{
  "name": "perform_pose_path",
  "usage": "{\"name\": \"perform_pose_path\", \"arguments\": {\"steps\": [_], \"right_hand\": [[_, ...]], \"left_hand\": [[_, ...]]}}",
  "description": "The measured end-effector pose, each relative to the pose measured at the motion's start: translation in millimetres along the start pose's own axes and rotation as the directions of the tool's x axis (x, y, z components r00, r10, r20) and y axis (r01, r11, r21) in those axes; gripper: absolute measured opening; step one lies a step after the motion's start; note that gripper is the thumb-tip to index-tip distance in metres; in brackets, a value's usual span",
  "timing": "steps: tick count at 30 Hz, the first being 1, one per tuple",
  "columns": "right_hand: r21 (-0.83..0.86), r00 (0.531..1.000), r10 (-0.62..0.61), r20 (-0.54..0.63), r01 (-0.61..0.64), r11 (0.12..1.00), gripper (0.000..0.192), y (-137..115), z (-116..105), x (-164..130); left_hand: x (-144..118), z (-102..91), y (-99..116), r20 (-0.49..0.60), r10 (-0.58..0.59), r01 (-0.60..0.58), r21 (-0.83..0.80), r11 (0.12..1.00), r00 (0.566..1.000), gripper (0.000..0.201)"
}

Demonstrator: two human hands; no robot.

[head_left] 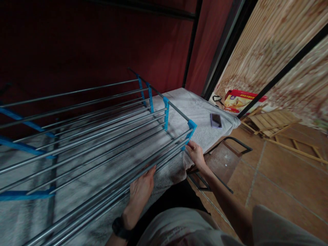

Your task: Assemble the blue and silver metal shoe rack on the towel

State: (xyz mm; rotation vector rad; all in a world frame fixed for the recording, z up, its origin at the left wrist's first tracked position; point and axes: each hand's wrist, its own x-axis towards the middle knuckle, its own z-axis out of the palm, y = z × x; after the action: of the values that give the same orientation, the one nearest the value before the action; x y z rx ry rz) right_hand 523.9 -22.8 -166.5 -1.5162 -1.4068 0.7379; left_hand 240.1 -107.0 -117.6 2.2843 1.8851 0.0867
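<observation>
Close in: one metal rack [97, 136], lying tilted across a surface draped in one grey towel [194, 106]; whether that surface is a bench or a bed, cannot tell. Rack built of grey tubes running lengthwise in tiers, joined by blue plastic connectors. Four blue connectors [191, 126] counted along the right end rail, stepping back toward the dark red wall; three or so more blue pieces at the far left, blurred. Tubes too many and too overlapped to count surely.

Two hands in view, both the wearer's own. Left hand [140, 189], with one black watch [120, 227] at the wrist, fingers curled up around the nearest lower tubes, clenched on them. Right hand [196, 153] at the rack's near right corner, fingertips pinching the lowest blue connector just under its corner joint, grasping it.

Elsewhere: one small dark phone-like item [216, 120], blurred, flat on the towel well right of the rack. One red-and-yellow box [241, 100] beyond the towel's far edge, against the patterned wall. One heap of pale wooden slats [274, 124] on the terracotta tile floor at right. One black metal frame [230, 145] sticking out below the towel's edge, near the right forearm.
</observation>
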Motion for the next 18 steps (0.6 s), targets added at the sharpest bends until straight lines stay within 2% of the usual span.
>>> {"name": "perform_pose_path", "arguments": {"steps": [6,12,18], "right_hand": [[-0.021,1.000,-0.013,0.007,0.013,1.000,0.029,-5,1,-1],[-0.066,0.999,-0.018,-0.045,0.015,0.998,0.032,-7,4,-2],[-0.088,0.999,-0.028,-0.016,0.027,0.996,0.032,-13,2,-4]], "left_hand": [[1,0.5,-1,0.015,-0.007,0.007,0.009,1.000,1.000,0.046],[1,3.5,-1,-0.005,-0.002,0.002,0.008,1.000,1.000,0.046],[2,3.5,-1,0.029,-0.010,0.009,0.012,1.000,1.000,0.044]]}}
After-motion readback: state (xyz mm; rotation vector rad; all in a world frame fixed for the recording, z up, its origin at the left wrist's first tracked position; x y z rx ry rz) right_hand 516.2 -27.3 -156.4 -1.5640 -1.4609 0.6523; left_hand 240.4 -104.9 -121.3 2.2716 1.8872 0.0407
